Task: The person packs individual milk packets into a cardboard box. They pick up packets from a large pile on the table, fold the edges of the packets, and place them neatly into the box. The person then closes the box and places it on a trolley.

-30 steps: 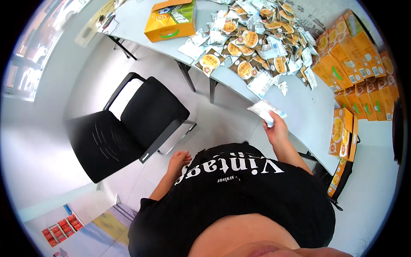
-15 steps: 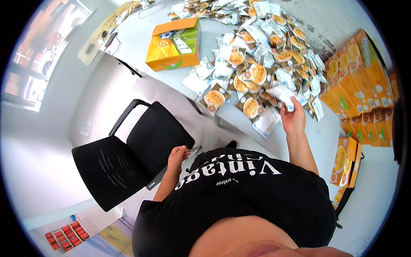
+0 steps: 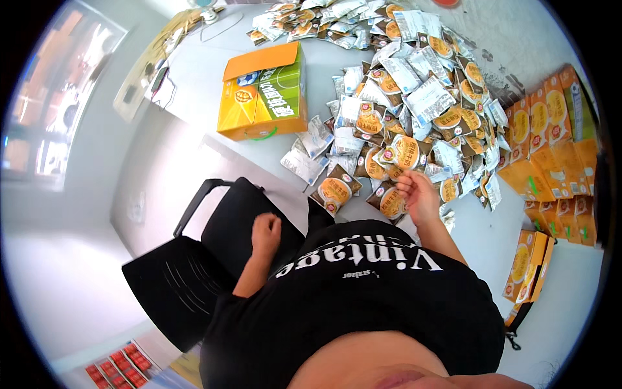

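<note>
My right hand (image 3: 414, 194) is at the near edge of a heap of snack sachets (image 3: 427, 97), brown with round yellow pictures and white-blue backs. Its fingers are curled at a brown-gold sachet (image 3: 405, 150); what lies between them is hard to make out. My left hand (image 3: 264, 235) is loosely closed over the black chair (image 3: 220, 227), with nothing visible in it. The heap lies on a grey table (image 3: 201, 71), beside an orange and green carton (image 3: 259, 97) with a raised flap and a green handle.
Stacked orange cartons (image 3: 544, 149) stand at the right, another carton (image 3: 525, 266) below them near the table's right end. Cables and small items (image 3: 159, 87) are at the table's far left. A window (image 3: 65, 97) is at the left wall; red packets (image 3: 123, 363) show at lower left.
My right hand moved forward to the heap; the white packet it held earlier is no longer visible in it. My left hand rose slightly. The view has shifted closer to the table.
</note>
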`<state>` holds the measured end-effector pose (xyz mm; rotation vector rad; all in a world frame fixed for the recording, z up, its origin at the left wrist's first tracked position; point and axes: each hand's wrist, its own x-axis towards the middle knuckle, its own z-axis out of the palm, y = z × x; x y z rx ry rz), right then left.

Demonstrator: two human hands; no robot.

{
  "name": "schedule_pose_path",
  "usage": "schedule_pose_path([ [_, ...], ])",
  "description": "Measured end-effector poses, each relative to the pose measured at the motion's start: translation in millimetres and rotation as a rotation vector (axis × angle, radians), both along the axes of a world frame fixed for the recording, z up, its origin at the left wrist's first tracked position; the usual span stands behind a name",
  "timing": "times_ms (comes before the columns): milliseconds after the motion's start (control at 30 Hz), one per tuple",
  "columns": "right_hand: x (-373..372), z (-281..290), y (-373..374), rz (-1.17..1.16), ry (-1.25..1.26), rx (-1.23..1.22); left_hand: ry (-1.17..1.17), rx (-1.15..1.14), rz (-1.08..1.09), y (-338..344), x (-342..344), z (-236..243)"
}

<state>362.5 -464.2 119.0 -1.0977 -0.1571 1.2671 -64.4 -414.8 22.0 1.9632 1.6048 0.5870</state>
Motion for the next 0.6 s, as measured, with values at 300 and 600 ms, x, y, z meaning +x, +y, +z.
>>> schedule_pose_path([
  [300, -27.7, -0.3, 9.0, -0.29, -0.105, -0.117, 0.037, 0.668, -0.277, 272.6, 63.6, 87.8],
  [600, -82.7, -5.1, 20.7, -0.075, -0.524, -0.272, 0.368, 0.422, -0.296, 337.0, 92.9, 56.3],
])
